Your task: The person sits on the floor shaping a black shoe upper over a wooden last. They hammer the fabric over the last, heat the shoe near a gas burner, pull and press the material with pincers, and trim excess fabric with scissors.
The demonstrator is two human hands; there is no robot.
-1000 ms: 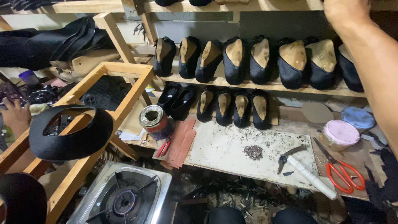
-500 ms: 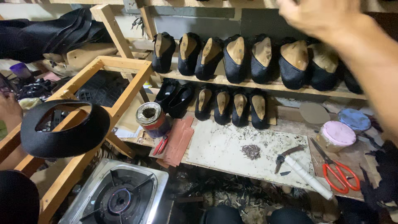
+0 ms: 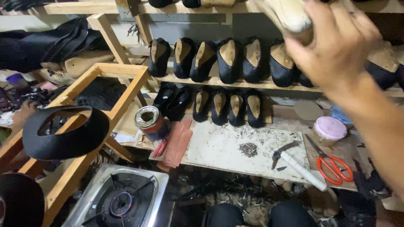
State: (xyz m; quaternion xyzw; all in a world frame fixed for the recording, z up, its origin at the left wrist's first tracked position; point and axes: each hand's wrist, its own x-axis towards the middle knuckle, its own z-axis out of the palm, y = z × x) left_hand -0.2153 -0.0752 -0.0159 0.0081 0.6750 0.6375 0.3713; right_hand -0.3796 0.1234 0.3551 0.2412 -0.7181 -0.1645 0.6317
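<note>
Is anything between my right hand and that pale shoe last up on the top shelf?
Nothing visible. The right hand is already wrapped around the pale shoe last at the top shelf.

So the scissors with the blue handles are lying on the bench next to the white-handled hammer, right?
Not quite. The scissors have red-orange handles, not blue, as the head view shows. They do lie on the bench next to the white-handled hammer.

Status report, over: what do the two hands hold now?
Right hand up at top shelf, fingers shut on pale shoe last. Left hand holds black shoe upper over wooden frame. Nothing in between.
</note>
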